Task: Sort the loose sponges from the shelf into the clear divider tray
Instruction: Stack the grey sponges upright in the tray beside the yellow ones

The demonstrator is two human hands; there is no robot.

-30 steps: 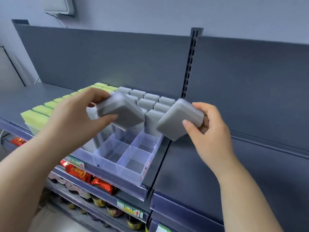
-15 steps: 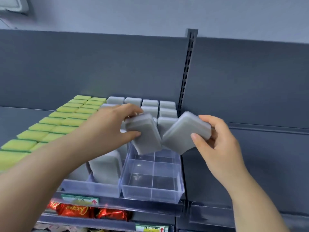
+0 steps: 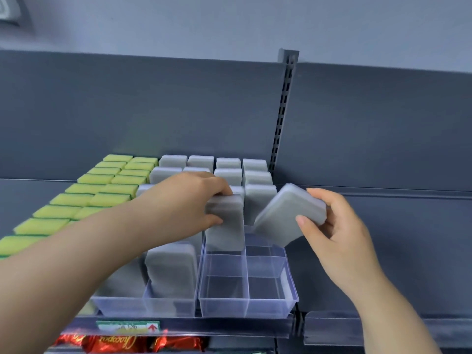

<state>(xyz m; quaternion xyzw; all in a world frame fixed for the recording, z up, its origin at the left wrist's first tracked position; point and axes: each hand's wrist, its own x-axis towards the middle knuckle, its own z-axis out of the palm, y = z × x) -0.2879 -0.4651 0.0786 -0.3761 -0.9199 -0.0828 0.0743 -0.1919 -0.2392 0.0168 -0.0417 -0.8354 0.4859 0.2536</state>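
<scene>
Two grey sponges are in hand. Your left hand (image 3: 194,200) grips the upright sponge (image 3: 224,226) by its top end, fingers curled over the far side, thumb on the near face. Its lower end is down in the left column of the clear divider tray (image 3: 245,306), behind the front two cells; the cell walls blur whether it touches bottom. Your right hand (image 3: 337,231) pinches the tilted sponge (image 3: 288,215), thumb on the front face, fingers wrapped behind the right edge. Its low corner hangs over the tray's right column, clear of the walls as far as I can tell. Your left forearm hides most of the second tray (image 3: 143,306) just beside it; one standing grey sponge (image 3: 171,269) shows there, and another is only partly visible behind the arm. Your left hand also covers part of the back rows of grey sponges (image 3: 229,163). The yellow-green sponges (image 3: 102,178) run off the left edge. A white fixture (image 3: 7,8) is cut off top left, unidentifiable. The shelf-edge label (image 3: 127,327) shows a red arrow; its text is too blurred to read. The red wrappers (image 3: 122,343) below carry gold script, upside down and not fully legible. The shelf (image 3: 383,251) on the right is dark grey.
</scene>
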